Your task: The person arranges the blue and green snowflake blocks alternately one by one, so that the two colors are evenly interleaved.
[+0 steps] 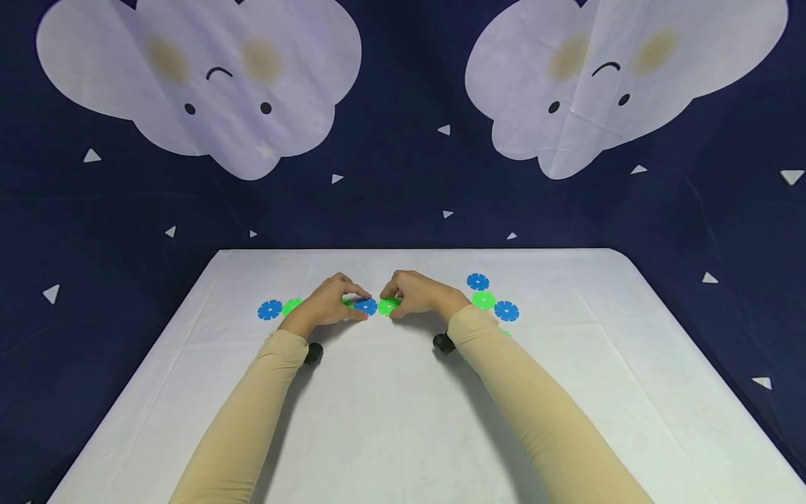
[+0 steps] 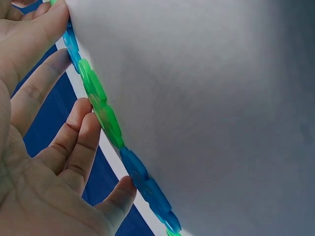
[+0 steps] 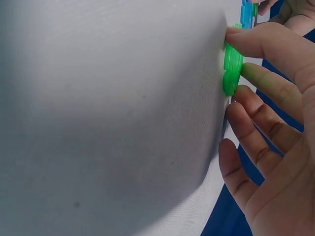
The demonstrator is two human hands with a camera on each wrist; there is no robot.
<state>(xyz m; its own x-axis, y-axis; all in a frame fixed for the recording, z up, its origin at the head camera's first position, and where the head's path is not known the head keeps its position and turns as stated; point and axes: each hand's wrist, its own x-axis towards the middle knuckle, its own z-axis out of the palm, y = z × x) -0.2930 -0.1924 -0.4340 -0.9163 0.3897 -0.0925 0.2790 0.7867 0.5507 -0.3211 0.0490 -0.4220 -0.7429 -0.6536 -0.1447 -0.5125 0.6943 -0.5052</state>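
Note:
In the head view, my left hand (image 1: 327, 299) holds a blue notched plastic disc (image 1: 366, 306) between thumb and fingers, at the right end of a row of discs. That row runs left beneath the hand, with a green disc (image 1: 292, 306) and a blue disc (image 1: 270, 310) at its far end. Facing it, my right hand (image 1: 417, 291) pinches a green notched disc (image 1: 387, 306) close beside the blue one. The right wrist view shows that green disc (image 3: 233, 66) on edge between thumb and fingers. More linked discs, including a green one (image 2: 101, 103), pass along my left fingers.
Right of my right hand lies a group of discs: a blue disc (image 1: 478, 281), a green disc (image 1: 484, 299) and another blue disc (image 1: 506, 311), with a bit of green behind the sleeve. Everything lies on a white-covered table (image 1: 390, 420) before a dark blue cloud-patterned backdrop (image 1: 403, 189).

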